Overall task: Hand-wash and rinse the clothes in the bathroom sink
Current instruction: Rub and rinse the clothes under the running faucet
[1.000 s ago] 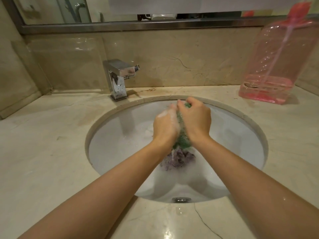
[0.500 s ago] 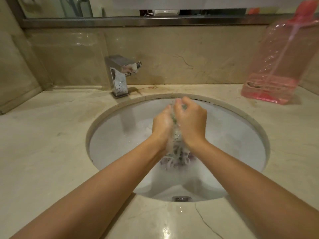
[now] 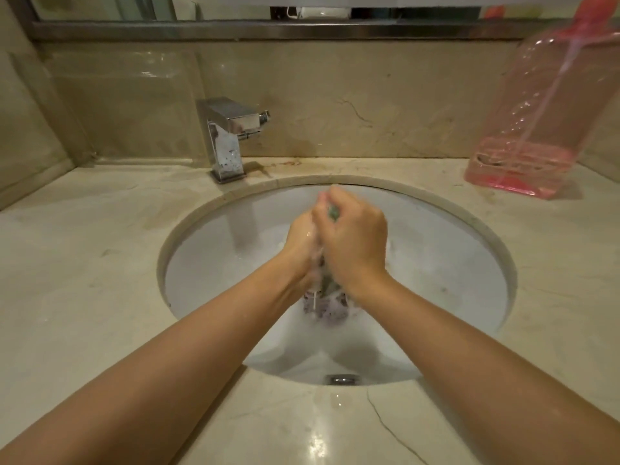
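While both hands squeeze, left hand (image 3: 302, 241), right hand (image 3: 352, 239), cloth (image 3: 327, 298) between, over sink (image 3: 436, 263)

My right hand (image 3: 352, 243) and left hand (image 3: 302, 243) hide most of the garment (image 3: 327, 307); my fingertips above the sink (image 3: 469, 250) are motion-blurred. The pink bottle (image 3: 543, 129) is cut off.

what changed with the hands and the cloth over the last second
The right hand slid forward over the left hand, scrubbing the cloth between them. Less green fabric shows now. Both hands kept their grip above the sink; the faucet and pink bottle stayed put.
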A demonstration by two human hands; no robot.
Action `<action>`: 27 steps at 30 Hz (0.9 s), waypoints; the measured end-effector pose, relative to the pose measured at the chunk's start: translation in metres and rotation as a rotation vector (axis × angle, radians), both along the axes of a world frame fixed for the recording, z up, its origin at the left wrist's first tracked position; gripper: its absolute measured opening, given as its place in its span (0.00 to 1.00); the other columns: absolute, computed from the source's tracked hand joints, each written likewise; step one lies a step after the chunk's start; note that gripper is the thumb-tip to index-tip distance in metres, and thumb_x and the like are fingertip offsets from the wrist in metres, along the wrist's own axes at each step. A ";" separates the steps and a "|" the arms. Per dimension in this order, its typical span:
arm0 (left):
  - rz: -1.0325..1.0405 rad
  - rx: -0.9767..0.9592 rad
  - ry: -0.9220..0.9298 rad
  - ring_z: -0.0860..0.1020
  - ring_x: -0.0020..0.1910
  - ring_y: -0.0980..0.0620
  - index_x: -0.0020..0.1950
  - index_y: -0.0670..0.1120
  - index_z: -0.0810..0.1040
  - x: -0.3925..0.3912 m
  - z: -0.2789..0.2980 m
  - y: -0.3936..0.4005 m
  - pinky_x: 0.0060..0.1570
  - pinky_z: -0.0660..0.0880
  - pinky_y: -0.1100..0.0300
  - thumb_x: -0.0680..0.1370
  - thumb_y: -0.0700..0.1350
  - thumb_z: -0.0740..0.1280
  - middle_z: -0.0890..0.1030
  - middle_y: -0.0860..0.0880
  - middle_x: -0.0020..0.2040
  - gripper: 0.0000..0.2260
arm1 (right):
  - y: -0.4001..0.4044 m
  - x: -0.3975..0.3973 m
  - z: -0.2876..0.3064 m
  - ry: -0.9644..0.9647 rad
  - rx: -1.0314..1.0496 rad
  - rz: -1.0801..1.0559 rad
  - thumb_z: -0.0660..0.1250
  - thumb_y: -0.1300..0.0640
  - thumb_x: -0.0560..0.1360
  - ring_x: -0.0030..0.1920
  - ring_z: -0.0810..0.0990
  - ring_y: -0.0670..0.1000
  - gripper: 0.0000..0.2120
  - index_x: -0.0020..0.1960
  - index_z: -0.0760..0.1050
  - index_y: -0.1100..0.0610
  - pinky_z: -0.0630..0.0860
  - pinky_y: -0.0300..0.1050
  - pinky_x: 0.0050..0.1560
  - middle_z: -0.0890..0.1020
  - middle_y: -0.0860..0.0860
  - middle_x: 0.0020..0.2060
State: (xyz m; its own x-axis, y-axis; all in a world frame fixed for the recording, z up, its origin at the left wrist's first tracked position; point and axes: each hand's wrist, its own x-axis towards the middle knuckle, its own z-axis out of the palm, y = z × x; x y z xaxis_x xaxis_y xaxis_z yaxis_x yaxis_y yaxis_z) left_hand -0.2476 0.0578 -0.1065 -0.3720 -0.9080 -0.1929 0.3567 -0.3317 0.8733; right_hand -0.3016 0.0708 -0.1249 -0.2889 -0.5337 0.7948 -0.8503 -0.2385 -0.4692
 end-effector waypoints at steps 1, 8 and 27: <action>-0.064 0.047 -0.003 0.74 0.30 0.54 0.37 0.45 0.72 0.000 0.001 0.001 0.30 0.72 0.64 0.84 0.46 0.54 0.75 0.51 0.27 0.16 | -0.009 -0.010 -0.001 -0.057 0.070 -0.009 0.61 0.57 0.78 0.29 0.63 0.51 0.15 0.35 0.60 0.52 0.54 0.44 0.30 0.61 0.44 0.25; -0.200 -0.077 -0.311 0.85 0.38 0.51 0.55 0.44 0.81 0.006 -0.003 -0.018 0.32 0.79 0.61 0.83 0.58 0.53 0.86 0.46 0.41 0.22 | -0.015 -0.035 0.001 -0.573 0.301 0.041 0.60 0.51 0.81 0.32 0.64 0.47 0.17 0.36 0.65 0.56 0.59 0.40 0.32 0.68 0.50 0.31; -0.144 0.051 -0.309 0.68 0.22 0.56 0.45 0.44 0.75 0.004 -0.019 -0.033 0.20 0.62 0.66 0.80 0.56 0.62 0.73 0.49 0.27 0.16 | -0.006 -0.055 0.003 -0.433 0.389 0.076 0.71 0.53 0.74 0.49 0.73 0.48 0.12 0.55 0.74 0.53 0.69 0.39 0.47 0.73 0.50 0.51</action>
